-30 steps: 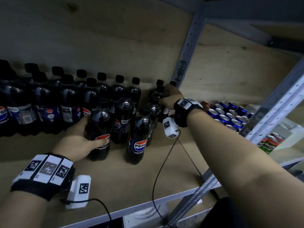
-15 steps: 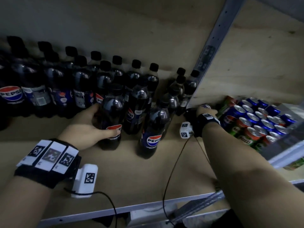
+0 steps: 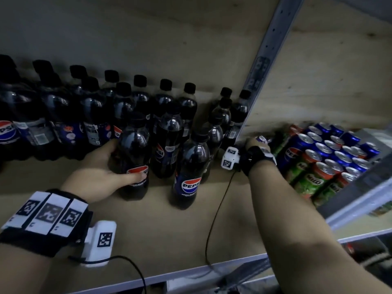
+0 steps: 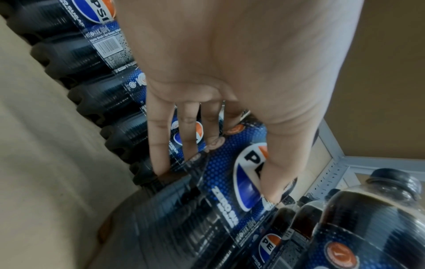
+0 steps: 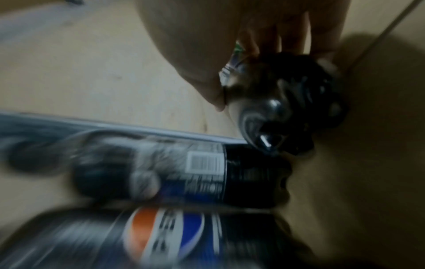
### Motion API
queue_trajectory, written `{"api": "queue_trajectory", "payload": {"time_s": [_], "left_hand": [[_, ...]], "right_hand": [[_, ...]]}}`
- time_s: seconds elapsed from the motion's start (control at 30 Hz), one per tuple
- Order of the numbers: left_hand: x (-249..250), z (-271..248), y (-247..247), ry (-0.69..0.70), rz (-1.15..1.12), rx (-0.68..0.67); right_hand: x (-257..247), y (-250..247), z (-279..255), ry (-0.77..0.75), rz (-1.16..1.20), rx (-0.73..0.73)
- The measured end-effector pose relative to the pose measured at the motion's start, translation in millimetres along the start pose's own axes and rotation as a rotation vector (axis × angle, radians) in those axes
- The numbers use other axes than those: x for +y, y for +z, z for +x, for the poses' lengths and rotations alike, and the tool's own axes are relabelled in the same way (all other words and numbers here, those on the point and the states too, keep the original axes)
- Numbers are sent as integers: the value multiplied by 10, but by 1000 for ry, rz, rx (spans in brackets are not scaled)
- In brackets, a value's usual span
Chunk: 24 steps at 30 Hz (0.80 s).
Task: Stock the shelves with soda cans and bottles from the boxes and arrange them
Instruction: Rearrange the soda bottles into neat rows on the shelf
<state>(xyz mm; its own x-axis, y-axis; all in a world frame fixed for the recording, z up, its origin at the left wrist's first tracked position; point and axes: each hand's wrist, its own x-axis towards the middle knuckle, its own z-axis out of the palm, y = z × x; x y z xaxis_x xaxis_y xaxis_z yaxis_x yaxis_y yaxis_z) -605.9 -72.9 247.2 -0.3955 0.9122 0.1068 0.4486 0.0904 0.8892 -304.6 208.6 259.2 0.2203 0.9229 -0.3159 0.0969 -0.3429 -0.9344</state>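
Bottle (image 3: 133, 153) within left hand (image 3: 99, 175)

Head view: dim overall, esp. upper left, where we lose the back wall of the shelf (image 3: 148, 49) in shadow. Light seems to come from right/front: plywood by the upright post (image 3: 267, 49) is brighter. Small specular glints on bottle shoulders (image 3: 137, 137) and can tops (image 3: 322, 145). Wide-angle bending at frame edges; post leans strongly.

L wrist view: brightest of the three, w/ even light on the left hand (image 4: 230, 63); label text near the thumb is readable, lower left bottle body smeared (motion blur, we think).

R wrist view: dim, noisy, heavy blur throughout. Pepsi label (image 5: 165, 234) streaked; barcode (image 5: 204, 162) barely resolved. Dark shadow patch at upper right. One sharp glint on the held bottle (image 5: 271, 112).
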Motion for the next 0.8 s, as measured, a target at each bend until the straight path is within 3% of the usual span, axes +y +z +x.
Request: {"api": "queue_trajectory", "payload": {"time_s": [0.13,0.37,0.57,0.63,0.7,0.8], "left_hand": [[-15,-18,-5,3,33,16],[-46,-9,5,13,44,21],[-34,-19,4,25,35,11],[-45,-9,-9,10,44,12],[-59,-13,-18,-5,47,14],[-48,-76,8,-46,109,13]], "right_hand": [[6,30,-132,-107,-146,169],[293,281,-190,-539,-227,101],[330,188,-290,-540,-237,23],[388,96,-487,-573,-211,144],[526,44,-806,-720,-112,205],[696,126,-1287,-817,6,-116]]}}
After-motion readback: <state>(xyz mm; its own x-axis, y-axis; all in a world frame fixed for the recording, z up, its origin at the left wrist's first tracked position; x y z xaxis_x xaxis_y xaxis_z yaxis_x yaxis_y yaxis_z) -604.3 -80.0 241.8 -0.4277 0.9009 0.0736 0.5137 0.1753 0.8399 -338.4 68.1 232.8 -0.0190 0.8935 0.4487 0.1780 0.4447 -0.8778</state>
